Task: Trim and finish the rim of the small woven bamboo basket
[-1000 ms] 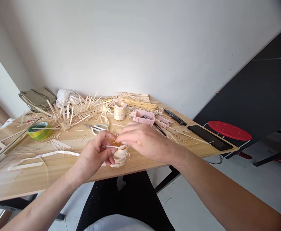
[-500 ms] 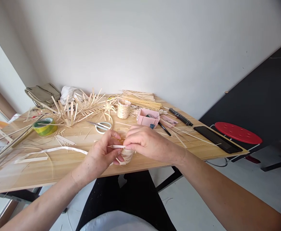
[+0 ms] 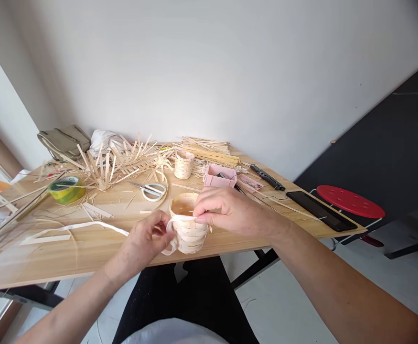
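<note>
A small woven basket [image 3: 189, 231] of pale wood strips sits between my hands, open top upward, its amber-toned inside showing. My left hand [image 3: 146, 248] is shut on a long pale strip [image 3: 87, 226], which loops beside the basket's left wall and trails left across the wooden table [image 3: 51, 248]. My right hand [image 3: 228, 212] rests over the basket's rim, its fingertips pressing the strip against the rim's near edge. The basket's underside is hidden from this view.
A similar finished basket [image 3: 184, 165], white-handled scissors [image 3: 153, 191], a green-yellow tape roll [image 3: 66, 190], a pink box [image 3: 219, 176] and a spiky pile of wood strips [image 3: 123, 165] lie beyond my hands. A phone [image 3: 319, 210] lies at the table's right end, beside a red stool [image 3: 350, 201].
My hands have moved apart, so the basket's rim and inside now show. The basket sits further right, and the strip now forms a loop at its left side.
</note>
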`<control>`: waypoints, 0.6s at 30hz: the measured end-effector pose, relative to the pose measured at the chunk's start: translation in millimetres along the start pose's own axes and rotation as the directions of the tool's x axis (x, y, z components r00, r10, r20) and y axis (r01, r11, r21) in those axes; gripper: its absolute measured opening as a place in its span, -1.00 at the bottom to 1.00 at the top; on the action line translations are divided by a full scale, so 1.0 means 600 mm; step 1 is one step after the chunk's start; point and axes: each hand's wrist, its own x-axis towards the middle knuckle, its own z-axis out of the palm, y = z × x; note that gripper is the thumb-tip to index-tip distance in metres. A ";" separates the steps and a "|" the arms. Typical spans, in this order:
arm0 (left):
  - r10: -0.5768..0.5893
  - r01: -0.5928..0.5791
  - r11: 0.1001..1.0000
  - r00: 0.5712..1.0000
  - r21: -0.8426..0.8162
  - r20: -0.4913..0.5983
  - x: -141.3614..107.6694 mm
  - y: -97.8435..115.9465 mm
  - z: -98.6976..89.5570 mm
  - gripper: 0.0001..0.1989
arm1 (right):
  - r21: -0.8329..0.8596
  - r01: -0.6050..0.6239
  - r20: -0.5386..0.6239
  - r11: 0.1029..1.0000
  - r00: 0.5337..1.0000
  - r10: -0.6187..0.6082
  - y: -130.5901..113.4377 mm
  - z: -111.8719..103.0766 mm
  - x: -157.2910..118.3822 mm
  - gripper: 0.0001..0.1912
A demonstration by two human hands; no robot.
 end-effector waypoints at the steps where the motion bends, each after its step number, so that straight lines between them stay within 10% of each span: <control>1: -0.012 0.012 1.000 1.000 -0.006 -0.022 0.003 0.001 0.001 -0.91 | 0.001 0.006 0.012 1.000 1.000 -0.006 -0.001 -0.001 0.000 -0.78; 5: -0.042 0.034 0.990 0.997 -0.136 -0.057 0.007 0.019 -0.019 -0.84 | 0.035 0.015 0.075 0.999 0.997 -0.018 0.004 -0.005 -0.003 -0.80; 10: -0.134 0.274 0.823 0.945 -0.497 0.299 0.016 0.057 -0.055 -0.82 | 0.142 0.022 0.117 0.990 0.992 -0.038 0.011 -0.010 -0.002 -0.86; 18: -0.240 0.415 0.816 0.877 -0.403 0.417 0.037 0.086 -0.071 -0.79 | 0.163 -0.015 0.141 0.987 0.990 -0.008 0.002 -0.013 -0.001 -0.88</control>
